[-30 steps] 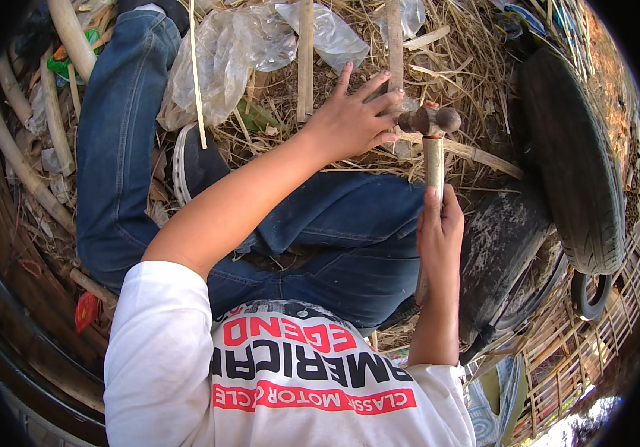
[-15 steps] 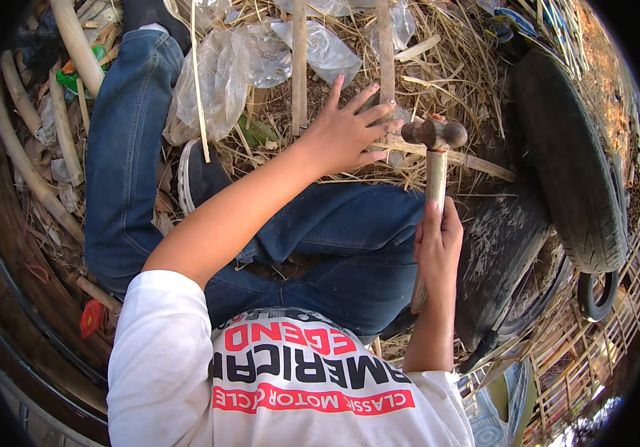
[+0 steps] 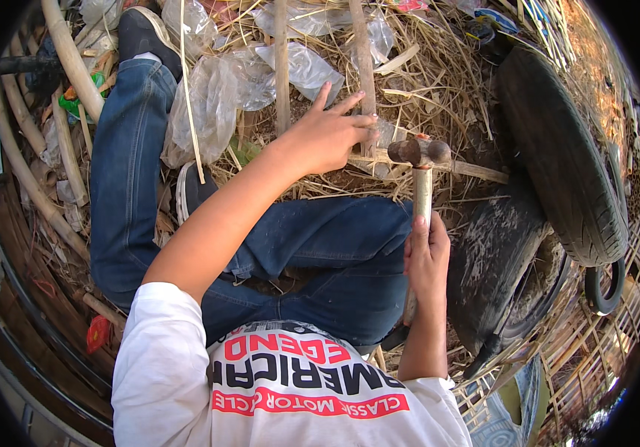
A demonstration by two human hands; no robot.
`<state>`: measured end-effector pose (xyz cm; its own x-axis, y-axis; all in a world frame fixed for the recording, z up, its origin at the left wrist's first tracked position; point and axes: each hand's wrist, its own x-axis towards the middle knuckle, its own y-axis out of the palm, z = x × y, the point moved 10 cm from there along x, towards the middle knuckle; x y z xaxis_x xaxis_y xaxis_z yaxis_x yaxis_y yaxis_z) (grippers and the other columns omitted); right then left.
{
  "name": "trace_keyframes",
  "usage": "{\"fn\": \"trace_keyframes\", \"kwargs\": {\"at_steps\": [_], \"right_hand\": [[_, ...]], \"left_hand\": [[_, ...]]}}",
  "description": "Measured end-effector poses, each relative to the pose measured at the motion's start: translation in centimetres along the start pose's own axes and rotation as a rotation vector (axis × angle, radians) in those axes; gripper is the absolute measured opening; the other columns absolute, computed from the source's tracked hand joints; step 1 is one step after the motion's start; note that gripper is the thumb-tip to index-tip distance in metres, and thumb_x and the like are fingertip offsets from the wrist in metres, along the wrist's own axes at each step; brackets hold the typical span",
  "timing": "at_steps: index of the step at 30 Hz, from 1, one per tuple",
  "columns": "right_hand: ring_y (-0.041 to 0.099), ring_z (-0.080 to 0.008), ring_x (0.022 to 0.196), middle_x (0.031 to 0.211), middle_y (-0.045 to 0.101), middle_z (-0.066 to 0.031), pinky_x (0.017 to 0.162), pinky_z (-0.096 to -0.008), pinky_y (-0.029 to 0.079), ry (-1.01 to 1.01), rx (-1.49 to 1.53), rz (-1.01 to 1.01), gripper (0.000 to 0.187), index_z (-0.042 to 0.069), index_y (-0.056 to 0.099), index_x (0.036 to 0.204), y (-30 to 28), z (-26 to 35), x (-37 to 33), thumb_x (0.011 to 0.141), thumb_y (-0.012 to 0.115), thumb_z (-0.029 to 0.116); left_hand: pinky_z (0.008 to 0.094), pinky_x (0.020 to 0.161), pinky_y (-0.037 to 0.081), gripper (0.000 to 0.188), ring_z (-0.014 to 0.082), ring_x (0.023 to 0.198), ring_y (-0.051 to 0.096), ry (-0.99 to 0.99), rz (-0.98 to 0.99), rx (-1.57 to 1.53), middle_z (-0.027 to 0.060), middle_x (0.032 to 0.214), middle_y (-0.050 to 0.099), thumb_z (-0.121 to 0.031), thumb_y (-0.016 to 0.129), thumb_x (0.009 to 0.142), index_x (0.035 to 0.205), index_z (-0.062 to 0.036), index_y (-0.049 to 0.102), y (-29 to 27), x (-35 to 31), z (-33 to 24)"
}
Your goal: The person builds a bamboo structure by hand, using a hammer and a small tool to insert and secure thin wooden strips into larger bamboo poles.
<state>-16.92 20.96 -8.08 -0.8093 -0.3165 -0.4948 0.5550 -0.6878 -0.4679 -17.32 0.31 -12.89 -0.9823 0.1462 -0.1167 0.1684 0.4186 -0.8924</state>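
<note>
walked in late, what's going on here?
A seated person's right hand grips a hammer by its handle, the head pointing away from them. Their left hand is spread, fingers at the near end of a wooden slat; whether they press on it is unclear. A worn tyre is to the right.

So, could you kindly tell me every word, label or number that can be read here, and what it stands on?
Shirt: red letters, upside down.
Shirt: black letters below, upside down.
Shirt: white letters on a red band, upside down.
Those are legible, but I can't copy printed words.
Shirt: dark print above, too squeezed to read.
Hammer, tyre: none I can make out.
</note>
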Motion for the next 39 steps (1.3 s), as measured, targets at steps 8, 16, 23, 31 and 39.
{"fn": "trace_keyframes", "kwargs": {"at_steps": [8, 16, 23, 31, 39], "right_hand": [[0.038, -0.0038, 0.04, 0.057, 0.043, 0.0023, 0.034, -0.0193, 0.031, -0.092, -0.026, 0.025, 0.032, 0.005, 0.049, 0.088, 0.6, 1.2, 0.4, 0.105, 0.044, 0.033], [0.037, -0.0034, 0.04, 0.057, 0.042, 0.0031, 0.035, -0.0191, 0.031, -0.072, -0.072, 0.043, 0.033, 0.006, 0.049, 0.088, 1.0, 1.7, 1.0, 0.104, 0.046, 0.034], [0.039, -0.0024, 0.048, 0.059, 0.043, 0.004, 0.041, -0.0191, 0.032, -0.089, -0.158, 0.056, 0.034, 0.005, 0.051, 0.089, 1.4, 1.4, 1.3, 0.103, 0.048, 0.035], [0.04, -0.0028, 0.051, 0.061, 0.043, 0.0041, 0.044, -0.0201, 0.032, -0.165, -0.211, 0.039, 0.033, 0.004, 0.052, 0.089, 1.7, 2.2, 1.2, 0.103, 0.049, 0.033], [0.046, -0.0132, 0.051, 0.057, 0.048, -0.0063, 0.048, -0.032, 0.035, -0.063, -0.218, 0.012, 0.029, 0.001, 0.052, 0.09, 1.4, 2.6, 0.6, 0.102, 0.051, 0.028]], "left_hand": [[0.056, 0.114, 0.022, 0.035, 0.0283, 0.139, 0.038, -0.147, -0.323, -0.455, 0.0116, 0.116, 0.064, -0.036, 0.057, 0.095, 0.107, -0.0059, 0.07, 0.0, 5.9, 4.0], [0.0524, 0.103, 0.036, 0.03, 0.0294, 0.12, 0.048, 0.037, -0.549, -0.142, 0.0096, 0.104, 0.061, -0.026, 0.068, 0.085, 0.105, -0.0046, 0.064, -0.3, 5.9, 2.0], [0.0616, 0.102, 0.032, 0.032, 0.0296, 0.119, 0.052, 0.013, -0.305, 0.01, 0.0092, 0.101, 0.067, -0.023, 0.065, 0.087, 0.116, -0.0077, 0.061, 0.5, 7.1, 1.2], [0.0652, 0.099, 0.031, 0.048, 0.0296, 0.117, 0.056, 0.028, -0.326, 0.079, 0.0098, 0.085, 0.071, -0.026, 0.067, 0.085, 0.128, -0.0079, 0.054, 0.5, 7.4, 0.9], [0.0651, 0.098, 0.033, 0.051, 0.028, 0.116, 0.056, 0.037, -0.298, 0.179, 0.0075, 0.082, 0.071, -0.027, 0.067, 0.085, 0.13, -0.0085, 0.052, 1.4, 7.4, 0.7]]}}
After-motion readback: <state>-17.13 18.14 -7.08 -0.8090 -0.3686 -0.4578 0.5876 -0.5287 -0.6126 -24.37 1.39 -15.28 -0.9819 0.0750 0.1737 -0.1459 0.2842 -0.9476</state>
